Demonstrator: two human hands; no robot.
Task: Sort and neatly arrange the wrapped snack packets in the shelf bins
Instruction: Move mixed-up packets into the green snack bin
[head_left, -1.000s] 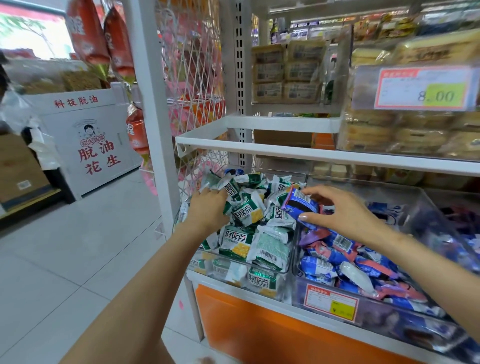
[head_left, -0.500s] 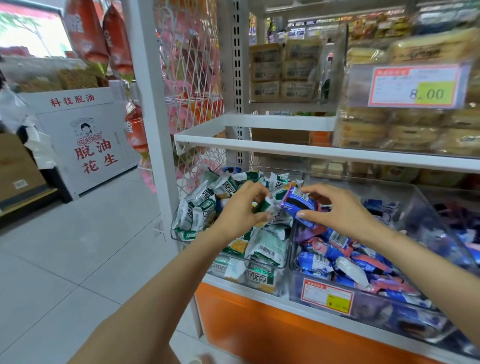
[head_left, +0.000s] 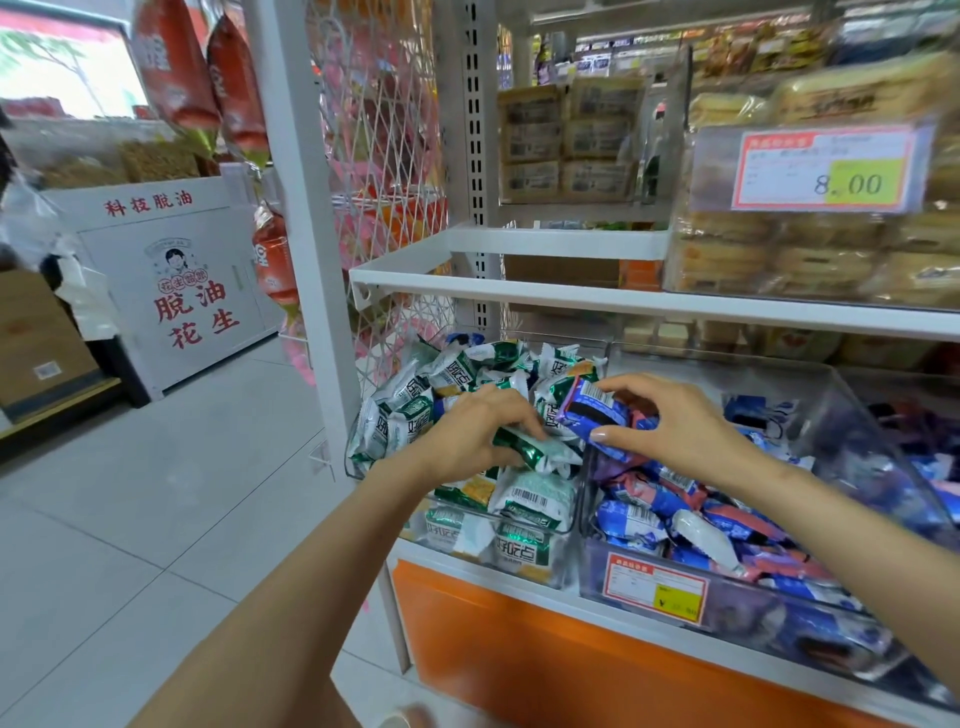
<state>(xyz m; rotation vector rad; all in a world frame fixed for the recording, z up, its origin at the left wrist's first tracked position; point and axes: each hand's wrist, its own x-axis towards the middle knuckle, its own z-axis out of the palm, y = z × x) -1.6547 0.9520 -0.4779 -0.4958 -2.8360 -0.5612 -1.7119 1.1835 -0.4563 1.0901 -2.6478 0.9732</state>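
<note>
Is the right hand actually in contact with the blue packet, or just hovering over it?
Touching. The head view shows the right hand pinching the blue packet, with the thumb under its near edge and the fingers curled over its top.

White cabinet with red lettering at left, on grey tiled floor. Red bags hanging above. Mesh panel alongside. Price tag marked 8.00, upper right. Orange panel at bottom.
</note>
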